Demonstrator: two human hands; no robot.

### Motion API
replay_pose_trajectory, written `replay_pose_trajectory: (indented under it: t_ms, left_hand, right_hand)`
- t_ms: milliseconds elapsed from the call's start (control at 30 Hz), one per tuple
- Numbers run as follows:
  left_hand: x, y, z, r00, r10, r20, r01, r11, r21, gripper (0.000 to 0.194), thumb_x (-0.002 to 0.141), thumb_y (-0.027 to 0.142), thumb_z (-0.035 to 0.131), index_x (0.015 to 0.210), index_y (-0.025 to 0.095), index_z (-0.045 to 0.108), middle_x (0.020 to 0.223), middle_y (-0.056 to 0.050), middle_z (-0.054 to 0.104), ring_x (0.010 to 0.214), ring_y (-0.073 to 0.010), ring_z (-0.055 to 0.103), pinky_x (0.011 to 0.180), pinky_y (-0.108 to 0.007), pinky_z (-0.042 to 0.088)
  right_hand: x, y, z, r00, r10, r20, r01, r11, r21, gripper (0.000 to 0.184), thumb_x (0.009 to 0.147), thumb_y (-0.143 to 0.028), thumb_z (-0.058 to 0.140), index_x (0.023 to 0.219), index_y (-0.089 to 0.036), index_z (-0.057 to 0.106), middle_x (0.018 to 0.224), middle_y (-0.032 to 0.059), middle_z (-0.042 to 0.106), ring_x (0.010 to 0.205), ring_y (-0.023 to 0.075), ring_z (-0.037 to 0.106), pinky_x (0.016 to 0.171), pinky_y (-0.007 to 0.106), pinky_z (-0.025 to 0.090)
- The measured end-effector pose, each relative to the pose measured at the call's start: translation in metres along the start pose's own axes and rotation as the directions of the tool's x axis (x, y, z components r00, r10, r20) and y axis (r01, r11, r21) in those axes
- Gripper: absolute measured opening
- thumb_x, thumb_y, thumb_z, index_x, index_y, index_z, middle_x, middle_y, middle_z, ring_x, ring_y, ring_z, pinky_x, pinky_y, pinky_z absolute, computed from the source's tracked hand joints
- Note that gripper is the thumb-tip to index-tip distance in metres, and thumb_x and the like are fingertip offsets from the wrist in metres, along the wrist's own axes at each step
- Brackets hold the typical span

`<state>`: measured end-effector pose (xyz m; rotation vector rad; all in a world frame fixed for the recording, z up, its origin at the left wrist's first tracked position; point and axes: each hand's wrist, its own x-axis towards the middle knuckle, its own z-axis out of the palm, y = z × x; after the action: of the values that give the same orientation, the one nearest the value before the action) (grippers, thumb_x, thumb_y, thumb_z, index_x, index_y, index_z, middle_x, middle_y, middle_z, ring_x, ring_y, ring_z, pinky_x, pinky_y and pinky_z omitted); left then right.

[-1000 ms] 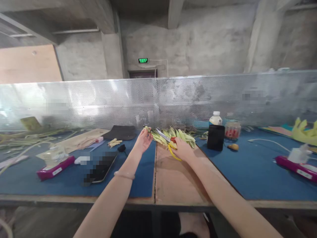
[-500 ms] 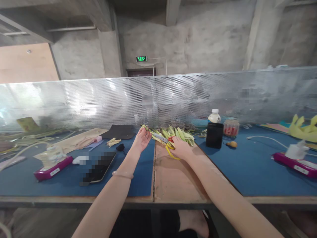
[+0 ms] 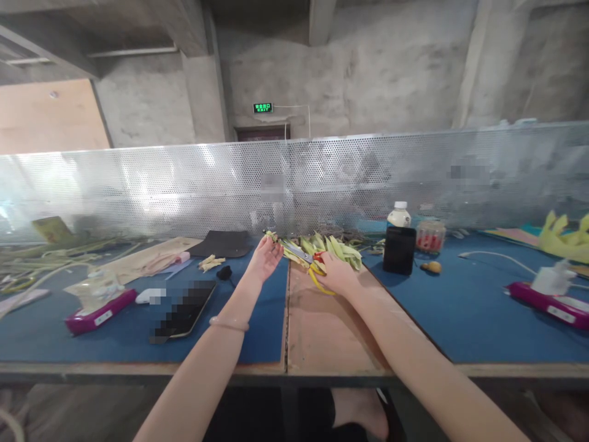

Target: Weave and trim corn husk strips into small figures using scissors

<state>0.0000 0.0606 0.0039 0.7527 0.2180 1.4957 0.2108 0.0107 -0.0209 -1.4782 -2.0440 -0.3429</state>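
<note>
Now, scissors (image 3: pixel 305 256) slant lengthwise, tips (image 3: pixel 293 248) L & away, R grip (image 3: pixel 322 263) round handles (image 3: pixel 317 281), L grip (image 3: pixel 273 245) pinching sprig (image 3: pixel 270 235).

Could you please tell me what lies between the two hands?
In the head view, the scissor blades and green leaves lie between the left hand and the right hand.

Soft, dim light leaves white glare on the perforated metal screen (image 3: pixel 207 184), with stretched, blurry edges.

Pixelation partly hides the tablet (image 3: pixel 197 309); the right edge crops the yellow piece (image 3: pixel 562 240).
</note>
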Motion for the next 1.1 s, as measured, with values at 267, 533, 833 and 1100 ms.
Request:
replay_pose_trajectory:
  t_ms: [267,533,833,1100]
  left_hand:
    - [0.0005,-0.0013,-0.0022,1.0,-0.007,0.023,0.006,1.0,0.008,0.003,0.082,0.014,0.058,0.084,0.015,0.059,0.076,0.001,0.065,0.063,-0.0093,0.061,0.067,-0.027,0.053]
    - [0.0018,-0.0013,-0.0044,0.999,-0.018,0.038,0.018,1.0,0.022,0.004,0.079,0.016,0.062,0.081,0.019,0.059,0.076,0.003,0.066,0.065,-0.0082,0.062,0.072,-0.026,0.052]
    - [-0.0011,-0.0006,-0.0017,0.999,-0.022,0.049,0.019,0.999,0.042,0.005,0.077,0.019,0.065,0.078,0.021,0.06,0.073,0.004,0.065,0.063,-0.007,0.062,0.073,-0.024,0.05]
    - [-0.0013,-0.0009,-0.0017,0.998,-0.028,0.055,0.026,0.999,0.047,0.006,0.078,0.019,0.064,0.078,0.021,0.059,0.071,0.005,0.065,0.061,-0.0068,0.061,0.072,-0.023,0.051]
  right_hand:
    - [0.0005,0.0002,0.0002,1.0,0.005,0.001,-0.005,1.0,-0.004,0.041,0.083,-0.045,0.049,0.111,-0.015,0.049,0.111,0.0094,0.057,0.102,0.0204,0.053,0.081,0.035,0.043]
    - [0.0004,0.0,0.0004,1.0,0.009,0.017,-0.009,1.0,-0.007,0.042,0.084,-0.045,0.048,0.113,-0.015,0.048,0.112,0.0109,0.057,0.101,0.0209,0.054,0.081,0.036,0.043]
    - [0.001,0.0003,0.0013,0.999,-0.023,0.024,0.023,1.0,-0.001,0.041,0.084,-0.045,0.049,0.113,-0.015,0.05,0.111,0.0097,0.057,0.099,0.0197,0.054,0.082,0.037,0.044]
    - [0.0001,0.0002,-0.0002,0.999,-0.041,0.012,0.04,0.999,0.007,0.04,0.084,-0.044,0.048,0.112,-0.015,0.05,0.109,0.0082,0.058,0.098,0.0191,0.055,0.081,0.037,0.044]
